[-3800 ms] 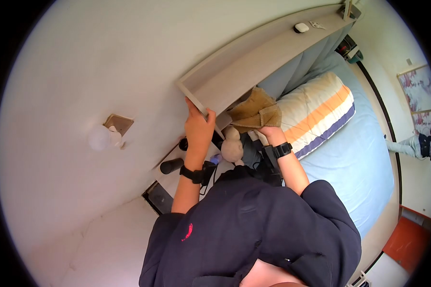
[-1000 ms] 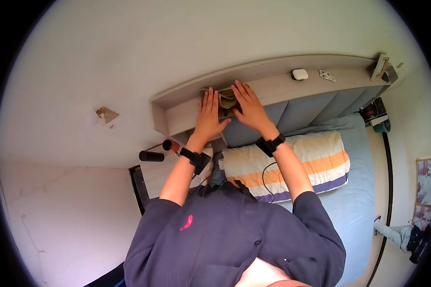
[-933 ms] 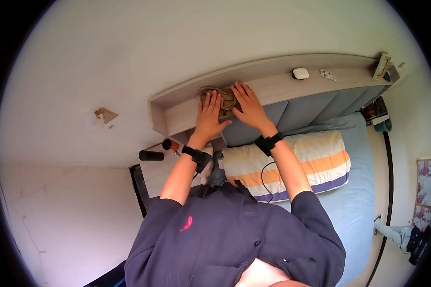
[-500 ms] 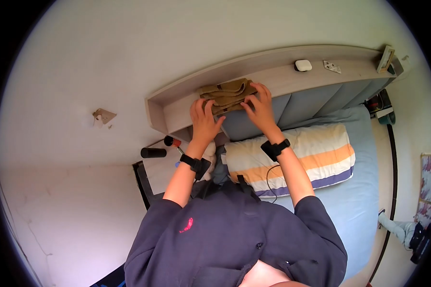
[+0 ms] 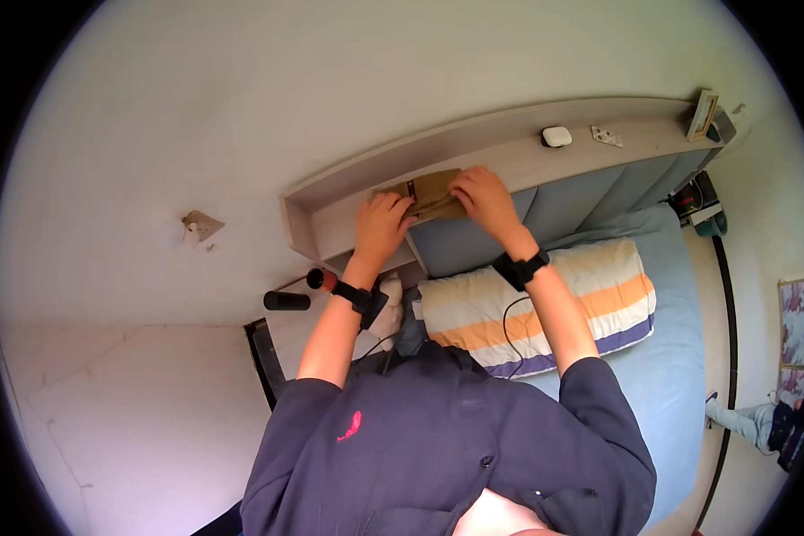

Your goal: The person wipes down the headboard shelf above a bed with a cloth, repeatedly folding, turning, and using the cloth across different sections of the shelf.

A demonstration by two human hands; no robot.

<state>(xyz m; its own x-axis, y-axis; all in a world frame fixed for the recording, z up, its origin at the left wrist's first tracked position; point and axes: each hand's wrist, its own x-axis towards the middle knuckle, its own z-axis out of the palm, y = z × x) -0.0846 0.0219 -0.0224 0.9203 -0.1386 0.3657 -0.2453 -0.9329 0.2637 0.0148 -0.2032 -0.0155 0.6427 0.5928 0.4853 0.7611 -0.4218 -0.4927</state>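
A folded brown cloth (image 5: 433, 189) lies on the shelf (image 5: 500, 172) along the top of the headboard. My left hand (image 5: 381, 228) has its curled fingers closed on the cloth's left end. At the right end, my right hand (image 5: 487, 201) pinches the cloth between thumb and fingers. Black bands with small devices sit on both wrists. Part of the cloth is hidden behind my fingers.
A white case (image 5: 556, 137), a patterned card (image 5: 607, 136) and a picture frame (image 5: 702, 116) stand farther right on the shelf. Below are a striped pillow (image 5: 545, 304) and blue bed. A black cylinder (image 5: 287, 301) is at left. Another person's leg (image 5: 740, 420) shows at right.
The cloth was first held low beside the shelf, then pressed under both flat hands on it. Now it looks flatter and my fingers have closed on its ends.
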